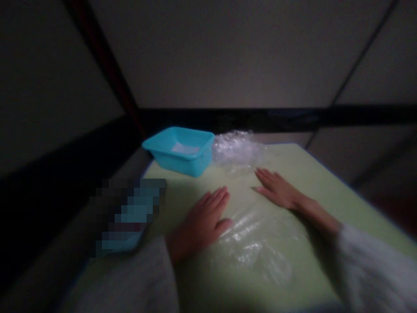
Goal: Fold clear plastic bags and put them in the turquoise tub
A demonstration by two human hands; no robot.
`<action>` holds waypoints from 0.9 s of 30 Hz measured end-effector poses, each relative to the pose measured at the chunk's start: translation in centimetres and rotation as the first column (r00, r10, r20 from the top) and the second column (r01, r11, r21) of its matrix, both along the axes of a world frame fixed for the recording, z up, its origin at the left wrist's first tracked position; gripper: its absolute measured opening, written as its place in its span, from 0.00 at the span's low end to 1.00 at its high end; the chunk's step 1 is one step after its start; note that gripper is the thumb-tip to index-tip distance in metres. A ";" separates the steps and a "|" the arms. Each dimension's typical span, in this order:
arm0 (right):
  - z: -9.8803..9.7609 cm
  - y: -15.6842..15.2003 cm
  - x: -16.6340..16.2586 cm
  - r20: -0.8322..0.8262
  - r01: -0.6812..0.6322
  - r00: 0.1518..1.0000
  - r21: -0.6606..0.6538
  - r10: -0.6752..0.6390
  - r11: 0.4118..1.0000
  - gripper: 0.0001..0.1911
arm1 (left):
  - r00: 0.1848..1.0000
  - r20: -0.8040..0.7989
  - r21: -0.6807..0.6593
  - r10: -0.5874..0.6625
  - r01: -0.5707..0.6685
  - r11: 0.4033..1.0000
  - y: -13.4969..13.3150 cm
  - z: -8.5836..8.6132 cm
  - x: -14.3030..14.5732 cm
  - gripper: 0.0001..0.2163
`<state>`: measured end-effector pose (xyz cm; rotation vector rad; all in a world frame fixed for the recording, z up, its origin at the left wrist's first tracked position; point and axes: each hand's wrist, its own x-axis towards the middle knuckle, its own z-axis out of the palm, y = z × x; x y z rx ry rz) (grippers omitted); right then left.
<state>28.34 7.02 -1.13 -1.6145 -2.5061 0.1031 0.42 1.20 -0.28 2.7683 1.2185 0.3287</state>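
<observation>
My left hand (202, 221) lies flat, palm down, with fingers together and stretched out on a clear plastic sheet or bag (257, 243) spread over the pale green table top (325, 182). My right hand (276, 189) also rests flat on the plastic, farther back, its fingers extended and pointing left. Neither hand grips anything. Both wrists come out of light grey woolly sleeves.
A turquoise plastic tub (182, 150) with something white inside stands at the table's back left corner. Beside it lies a crumpled heap of clear plastic (237, 150). A blurred-out bluish object (130, 213) sits at the left edge. Dark walls surround the table.
</observation>
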 end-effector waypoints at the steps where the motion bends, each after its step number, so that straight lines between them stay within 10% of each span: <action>1: 0.3 -0.1 -0.3 -0.009 -0.001 1.000 0.016 0.001 1.000 0.37 | 1.000 0.020 0.010 0.010 -0.010 1.000 -0.1 0.2 0.1 0.27; 12: -0.2 -0.8 -3.0 -0.013 -0.189 0.982 0.051 0.190 0.981 0.32 | 1.000 0.029 -0.023 0.009 -0.009 1.000 -0.6 0.1 4.6 0.24; 27: -0.9 0.6 -0.7 0.038 -0.059 0.998 0.047 0.057 0.997 0.34 | 1.000 -0.017 0.053 -0.003 0.004 0.999 -1.2 -0.8 1.1 0.26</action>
